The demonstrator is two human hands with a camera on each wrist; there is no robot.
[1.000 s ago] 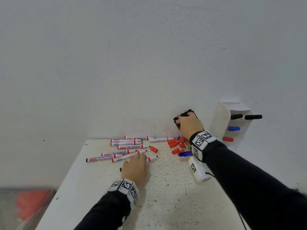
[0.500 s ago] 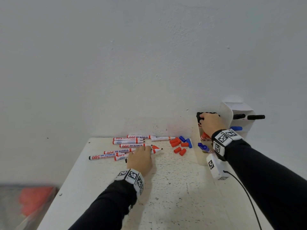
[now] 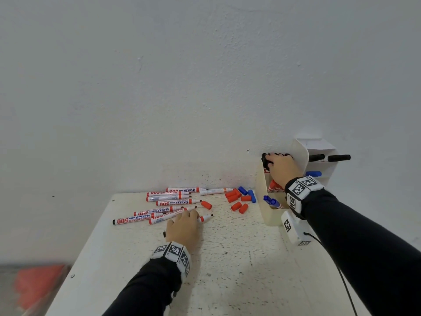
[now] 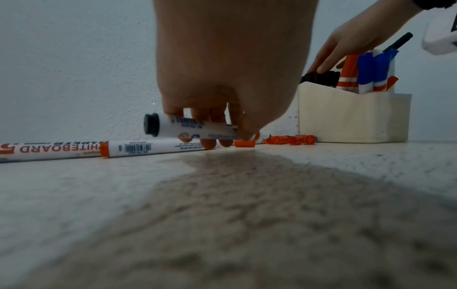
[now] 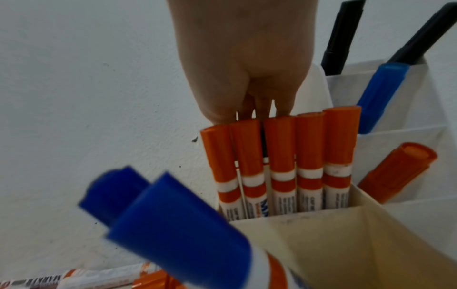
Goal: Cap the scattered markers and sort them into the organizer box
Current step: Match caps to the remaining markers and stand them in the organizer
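Several uncapped red markers [image 3: 168, 197] lie on the white table [image 3: 227, 270], with loose red caps [image 3: 237, 199] and blue caps [image 3: 247, 192] beside them. My left hand [image 3: 193, 215] grips one uncapped red marker [image 4: 188, 127] and holds it just above the tabletop. The cream organizer box [image 3: 268, 215] stands at the right and holds capped red markers [image 5: 279, 156], blue markers [image 5: 173, 224] and black ones. My right hand [image 3: 276, 156] rests on the black caps [image 4: 321, 76] in the far compartment, its fingers straight; the thumb is hidden.
A second white organizer [image 3: 319, 156] sits just behind the cream box against the wall, holding black, blue and red markers. One red cap [image 3: 206, 205] lies apart near the marker row. The table's left edge drops toward a blurred red object [image 3: 38, 286].
The cream box and my right hand have shifted right, away from the loose caps, which uncovered the blue caps. My left hand has stayed at the same marker.
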